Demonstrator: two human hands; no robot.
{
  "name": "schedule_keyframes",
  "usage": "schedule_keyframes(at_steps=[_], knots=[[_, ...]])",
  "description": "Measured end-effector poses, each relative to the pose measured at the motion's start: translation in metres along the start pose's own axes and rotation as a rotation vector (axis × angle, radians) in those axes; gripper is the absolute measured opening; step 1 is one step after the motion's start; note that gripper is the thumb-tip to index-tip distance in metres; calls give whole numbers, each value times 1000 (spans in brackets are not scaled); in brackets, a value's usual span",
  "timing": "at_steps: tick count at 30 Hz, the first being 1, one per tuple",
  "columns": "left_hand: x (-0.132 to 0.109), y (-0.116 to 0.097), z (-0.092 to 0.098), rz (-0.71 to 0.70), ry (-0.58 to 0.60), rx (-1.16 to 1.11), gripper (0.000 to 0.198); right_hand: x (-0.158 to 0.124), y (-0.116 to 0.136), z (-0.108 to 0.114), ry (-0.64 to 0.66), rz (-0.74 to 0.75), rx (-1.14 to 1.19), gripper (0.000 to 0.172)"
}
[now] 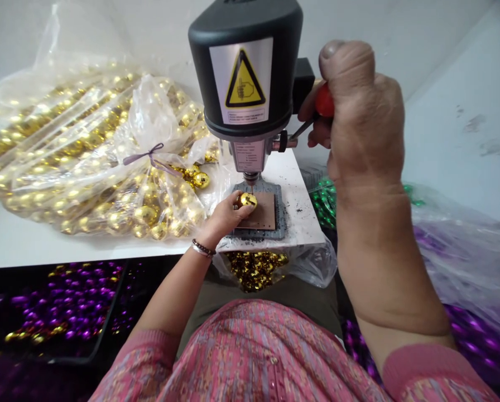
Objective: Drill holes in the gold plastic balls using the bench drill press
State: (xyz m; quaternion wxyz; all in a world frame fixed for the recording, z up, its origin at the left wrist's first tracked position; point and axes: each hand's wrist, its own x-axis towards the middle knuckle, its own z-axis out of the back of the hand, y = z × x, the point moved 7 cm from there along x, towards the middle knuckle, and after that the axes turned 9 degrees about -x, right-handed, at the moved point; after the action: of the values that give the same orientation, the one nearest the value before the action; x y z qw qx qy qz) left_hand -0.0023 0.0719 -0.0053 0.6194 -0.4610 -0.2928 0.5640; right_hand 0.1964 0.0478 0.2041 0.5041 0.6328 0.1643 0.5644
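Note:
A shiny gold ball (pixel 249 200) with a dark mark on its face is gripped between the thumb and fingers of my left hand (pixel 228 213). It sits on a brown board (pixel 265 212) on the grey base, right under the bit of a black drill press (pixel 245 67). The bit's tip comes down at the ball; whether it touches cannot be made out. My right hand (pixel 354 106) is raised beside the machine, wrapped round the red knob (pixel 325 101) of its feed lever. A yellow warning sign is on the machine's head.
At left on the white table (pixel 36 243) lies a big clear bag of gold balls (pixel 66 167) tied with a purple ribbon. Gold pieces (pixel 258 268) fill a bag below the table edge. Purple balls (pixel 74 296) lie in a dark bin; green and purple bags stand at right. Dark shavings surround the base.

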Motion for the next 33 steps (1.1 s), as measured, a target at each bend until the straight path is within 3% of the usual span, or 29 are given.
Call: schedule_keyframes(at_steps=[6, 12, 18, 23, 33], knots=[[-1, -13, -9, -94, -28, 200, 65, -5, 0, 0, 2, 9, 33, 58], [3, -8, -11, -63, -20, 147, 70, -36, -2, 4, 64, 47, -31, 40], [0, -12, -11, -56, -24, 145, 68, -65, -20, 7, 78, 103, -134, 25], [-2, -12, -11, -69, -20, 175, 63, -84, -33, 6, 10, 242, -196, 18], [-3, -10, -13, -58, -21, 163, 65, -99, -51, 3, -147, 250, -224, 20]])
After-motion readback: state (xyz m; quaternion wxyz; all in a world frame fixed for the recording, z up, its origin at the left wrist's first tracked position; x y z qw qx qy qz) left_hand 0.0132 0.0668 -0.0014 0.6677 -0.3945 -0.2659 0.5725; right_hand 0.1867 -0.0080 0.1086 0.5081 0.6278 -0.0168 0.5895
